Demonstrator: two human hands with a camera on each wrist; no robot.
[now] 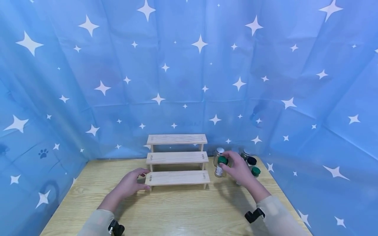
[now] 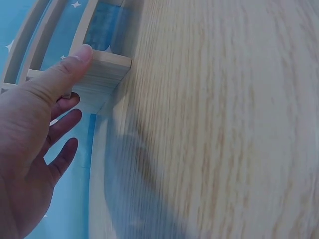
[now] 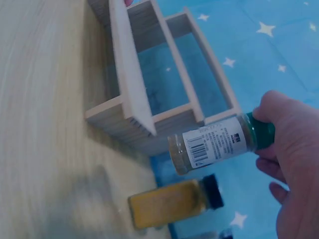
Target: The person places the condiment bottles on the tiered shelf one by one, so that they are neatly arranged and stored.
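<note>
Green-capped spice jar [image 1: 219,171] held beside the wooden rack [image 1: 177,158]

The right hand [image 1: 238,168] pinches the jar by its green cap [image 3: 262,132], thumb and fingers closed on it. The left hand [image 1: 131,185] is half curled round the near-left end of the rack's lowest shelf. The jar is just right of the rack and appears lifted off the bench [image 1: 165,209].

Good handling here calls for a firm grip low on the cap without twisting it, the jar kept upright and its base clear of the shelf corner; light, even pressure from the left hand should steady the rack.

The right wrist view shows the jar's barcode label [image 3: 198,149] and a black-capped jar of yellow powder [image 3: 167,203] beside it. Only the head view shows another green-capped jar [image 1: 256,171], right of the hand. The left wrist view best shows the thumb [image 2: 83,54] over the shelf edge.
</note>
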